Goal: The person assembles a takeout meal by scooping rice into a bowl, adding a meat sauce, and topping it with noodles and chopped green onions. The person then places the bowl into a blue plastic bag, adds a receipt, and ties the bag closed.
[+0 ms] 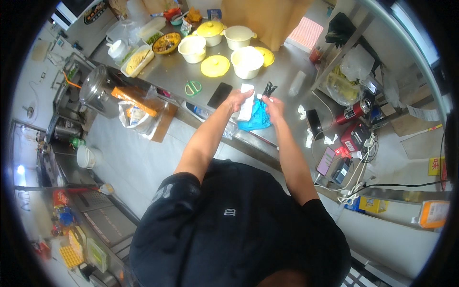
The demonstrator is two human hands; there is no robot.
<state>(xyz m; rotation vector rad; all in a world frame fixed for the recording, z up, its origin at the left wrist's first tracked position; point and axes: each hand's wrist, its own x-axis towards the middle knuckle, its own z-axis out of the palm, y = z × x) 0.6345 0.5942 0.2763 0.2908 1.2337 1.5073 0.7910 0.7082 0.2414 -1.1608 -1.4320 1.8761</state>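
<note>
My left hand (pixel 236 99) grips a long white paper slip (pixel 246 107) with its thumb on top. Just to the right, my right hand (pixel 274 108) pinches a dark bundle of slim black pieces (pixel 268 89); whether these are handles or cutlery is unclear. A bright blue bag (pixel 256 118) hangs or lies below both hands at the steel counter's front edge, against my right fingers. A black phone (pixel 220 95) lies flat left of my left hand. Green-handled scissors (pixel 193 88) rest further left.
White pots (pixel 246 66) and yellow lids (pixel 215 66) stand on the steel counter (pixel 172 77). Food containers (pixel 137 61) are at the left. A cabled phone (pixel 325 161), a red thermos (pixel 353 112) and crumpled tissues (pixel 302 112) lie at the right. A stuffed white bag (pixel 134 120) sits left.
</note>
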